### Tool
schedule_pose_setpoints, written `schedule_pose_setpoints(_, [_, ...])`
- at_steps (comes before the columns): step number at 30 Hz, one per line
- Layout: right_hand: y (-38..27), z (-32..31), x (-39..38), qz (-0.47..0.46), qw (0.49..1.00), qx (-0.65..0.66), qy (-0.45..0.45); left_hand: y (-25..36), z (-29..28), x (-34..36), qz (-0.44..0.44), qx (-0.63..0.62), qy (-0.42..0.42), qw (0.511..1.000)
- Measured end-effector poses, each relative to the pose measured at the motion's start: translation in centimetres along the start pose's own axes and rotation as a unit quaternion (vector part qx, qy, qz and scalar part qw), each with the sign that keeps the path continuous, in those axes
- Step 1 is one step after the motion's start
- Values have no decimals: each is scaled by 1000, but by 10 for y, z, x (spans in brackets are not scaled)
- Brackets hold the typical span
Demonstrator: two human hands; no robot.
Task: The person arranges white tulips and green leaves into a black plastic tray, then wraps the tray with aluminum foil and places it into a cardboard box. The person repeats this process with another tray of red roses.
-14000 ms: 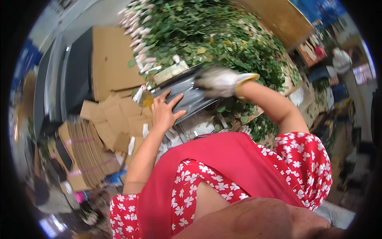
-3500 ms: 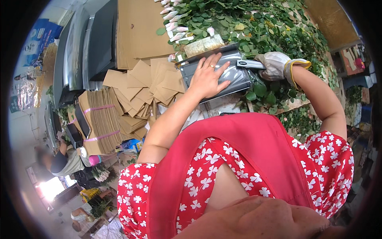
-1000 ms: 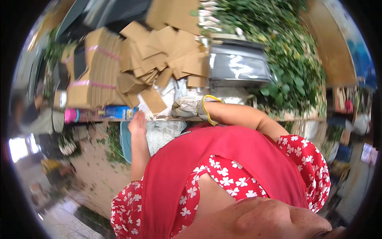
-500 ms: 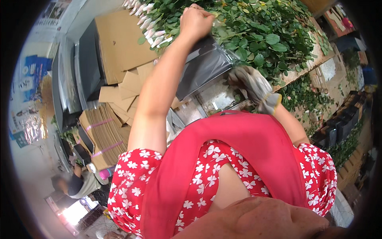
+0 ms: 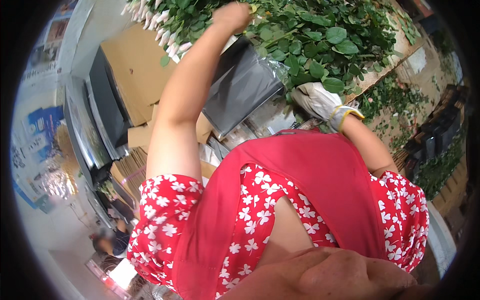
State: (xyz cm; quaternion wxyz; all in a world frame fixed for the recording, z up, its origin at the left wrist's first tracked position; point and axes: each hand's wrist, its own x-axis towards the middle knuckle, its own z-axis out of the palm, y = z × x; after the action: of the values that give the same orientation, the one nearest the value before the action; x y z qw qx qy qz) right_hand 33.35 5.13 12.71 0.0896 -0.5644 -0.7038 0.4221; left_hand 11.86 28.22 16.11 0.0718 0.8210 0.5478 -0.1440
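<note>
My bare left hand (image 5: pixel 232 17) reaches to the far side over the leafy stems (image 5: pixel 315 37). Its fingers are curled together, a small yellow-green bit showing at their tips; what they hold is too blurred to make out. My right hand (image 5: pixel 320 100) wears a whitish work glove with a yellow-edged cuff. It is closed at the near edge of the leaves, its fingertips partly hidden. Pale pink-and-white flower heads or wrapped buds (image 5: pixel 162 35) line up left of the stems. Between my hands lies a black sheet stack in clear plastic (image 5: pixel 242 85).
Brown cardboard sheets (image 5: pixel 135 70) lean at the left, beside dark panels in plastic (image 5: pixel 90 125). Cut leaves (image 5: pixel 390 107) litter the floor on the right, near a row of black-and-brown boxes (image 5: pixel 435 132). Another person (image 5: pixel 117 240) is at the lower left.
My left hand has shifted slightly left. The gloved right hand, blurred before, now shows sharply against the leaves. The whole view has turned a little.
</note>
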Motion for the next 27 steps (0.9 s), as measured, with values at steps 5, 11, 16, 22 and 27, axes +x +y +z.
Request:
schedule_pose_setpoints(5, [-35,-43,-34,18,994,-7,-107,-24,-24,-214,-41,-381,432,817])
schedule_pose_setpoints(11, [-8,-8,29,-267,935,-233,2,63,176,-407,-206,-628,269,700])
schedule_pose_setpoints(16, [-85,58,-3,-72,821,-525,-213,93,315,-513,-362,-680,244,590])
schedule_pose_setpoints(22, [-199,233,0,-522,730,-208,-389,91,360,-533,-565,-430,466,528])
schedule_pose_setpoints(27, [-306,408,-12,-486,820,-177,-244,32,361,-546,-507,-540,477,473])
